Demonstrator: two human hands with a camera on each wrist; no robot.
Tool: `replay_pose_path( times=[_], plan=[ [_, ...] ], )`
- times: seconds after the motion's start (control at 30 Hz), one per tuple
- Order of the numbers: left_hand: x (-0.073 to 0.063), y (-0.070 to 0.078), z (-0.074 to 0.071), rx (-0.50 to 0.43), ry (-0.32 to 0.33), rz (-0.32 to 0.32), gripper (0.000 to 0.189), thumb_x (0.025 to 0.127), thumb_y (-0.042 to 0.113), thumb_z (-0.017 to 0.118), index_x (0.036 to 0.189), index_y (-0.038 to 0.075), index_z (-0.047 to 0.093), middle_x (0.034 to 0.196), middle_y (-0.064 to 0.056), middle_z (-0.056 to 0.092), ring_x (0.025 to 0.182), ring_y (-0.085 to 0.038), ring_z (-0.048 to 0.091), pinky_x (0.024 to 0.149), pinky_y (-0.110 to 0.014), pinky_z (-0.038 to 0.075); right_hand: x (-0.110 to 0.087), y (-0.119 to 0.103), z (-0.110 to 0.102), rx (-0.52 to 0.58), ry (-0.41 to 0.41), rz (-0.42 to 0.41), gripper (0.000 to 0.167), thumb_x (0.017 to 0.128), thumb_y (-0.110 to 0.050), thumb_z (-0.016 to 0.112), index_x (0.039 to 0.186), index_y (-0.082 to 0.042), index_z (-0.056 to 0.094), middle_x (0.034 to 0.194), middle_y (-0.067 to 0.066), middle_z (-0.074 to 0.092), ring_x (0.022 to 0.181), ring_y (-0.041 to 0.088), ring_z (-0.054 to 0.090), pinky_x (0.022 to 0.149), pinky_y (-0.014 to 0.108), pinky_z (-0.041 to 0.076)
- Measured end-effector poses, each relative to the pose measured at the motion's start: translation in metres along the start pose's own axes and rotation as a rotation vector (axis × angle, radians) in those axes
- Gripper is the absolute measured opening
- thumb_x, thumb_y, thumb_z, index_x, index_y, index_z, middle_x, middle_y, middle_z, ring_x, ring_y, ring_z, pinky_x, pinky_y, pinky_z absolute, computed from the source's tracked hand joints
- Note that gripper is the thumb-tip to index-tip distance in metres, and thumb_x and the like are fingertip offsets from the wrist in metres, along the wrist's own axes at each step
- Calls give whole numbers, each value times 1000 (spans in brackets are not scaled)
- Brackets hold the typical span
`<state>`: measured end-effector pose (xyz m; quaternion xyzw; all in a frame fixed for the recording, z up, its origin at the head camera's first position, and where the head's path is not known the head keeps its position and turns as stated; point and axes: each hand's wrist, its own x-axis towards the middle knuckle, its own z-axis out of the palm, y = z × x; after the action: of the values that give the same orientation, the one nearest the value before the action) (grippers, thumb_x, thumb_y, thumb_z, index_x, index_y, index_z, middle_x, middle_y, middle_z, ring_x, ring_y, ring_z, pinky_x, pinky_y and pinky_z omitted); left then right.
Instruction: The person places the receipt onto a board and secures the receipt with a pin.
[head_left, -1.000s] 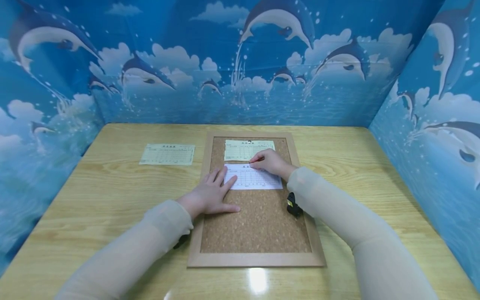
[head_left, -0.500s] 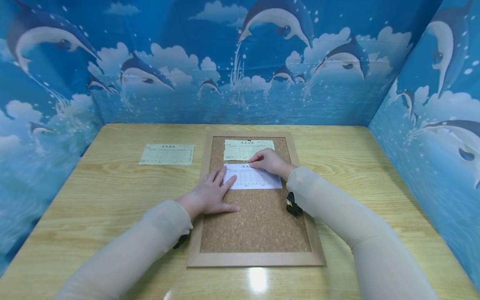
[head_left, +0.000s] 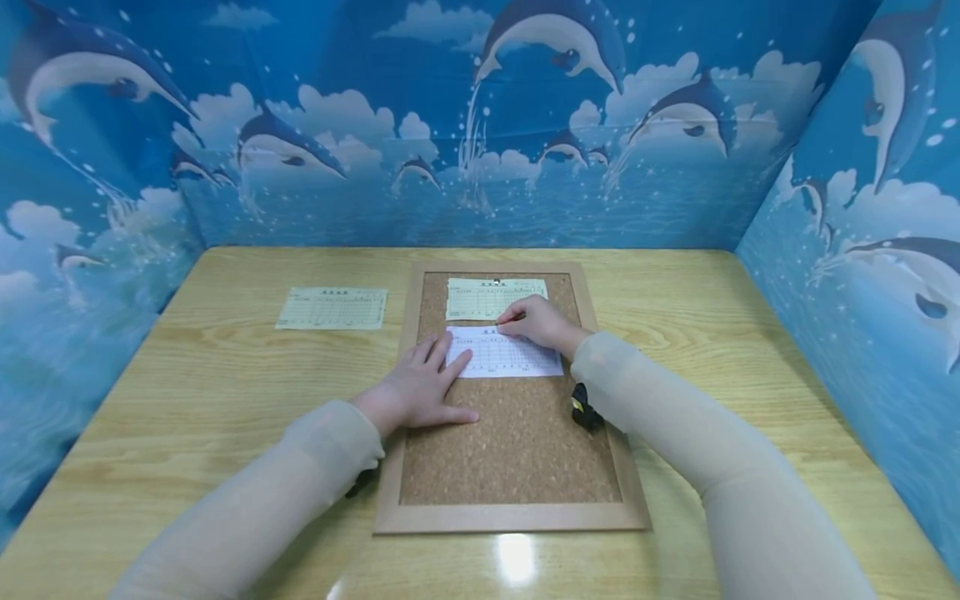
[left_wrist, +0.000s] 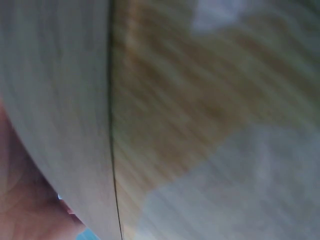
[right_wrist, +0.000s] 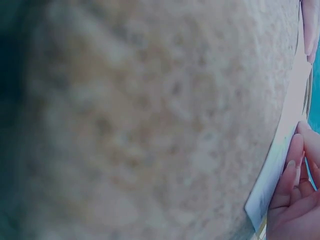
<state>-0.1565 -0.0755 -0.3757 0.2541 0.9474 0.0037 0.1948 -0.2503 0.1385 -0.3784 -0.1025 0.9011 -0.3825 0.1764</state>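
Observation:
A white printed form (head_left: 506,358) lies on the framed cork board (head_left: 510,450). My left hand (head_left: 422,385) rests with spread fingers across the board's left side, fingertips on the form's left edge. At the form's top edge, my right hand (head_left: 542,323) pinches a small pin, mostly hidden by the fingertips. In the right wrist view, thumb and fingers of the right hand (right_wrist: 295,200) come together close over the white form (right_wrist: 270,180). Just above, a pale green form (head_left: 472,302) is fixed to the cork by a pushpin (head_left: 497,282) at its top edge.
Another pale green form (head_left: 332,308) lies flat on the wooden table (head_left: 225,367), left of the board. The board's wooden frame (head_left: 517,518) forms a raised border. Dolphin-patterned cloth (head_left: 420,208) closes off the back and sides.
Both hands and the white form keep their places; the head view has shifted very slightly.

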Motion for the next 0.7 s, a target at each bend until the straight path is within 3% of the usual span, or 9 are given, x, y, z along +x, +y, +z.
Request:
replay_pose_path(
  times=[0.7],
  plan=[
    [1, -1, 2, -5, 15, 15, 100, 77, 81, 34, 151, 21, 7, 153, -20, -10, 138, -41, -3, 110, -51, 7, -4, -3, -1, -20, -3, -26, 14, 89, -15, 65, 98, -7, 72, 98, 6, 67, 82, 16, 59, 70, 27, 49]
  ],
)
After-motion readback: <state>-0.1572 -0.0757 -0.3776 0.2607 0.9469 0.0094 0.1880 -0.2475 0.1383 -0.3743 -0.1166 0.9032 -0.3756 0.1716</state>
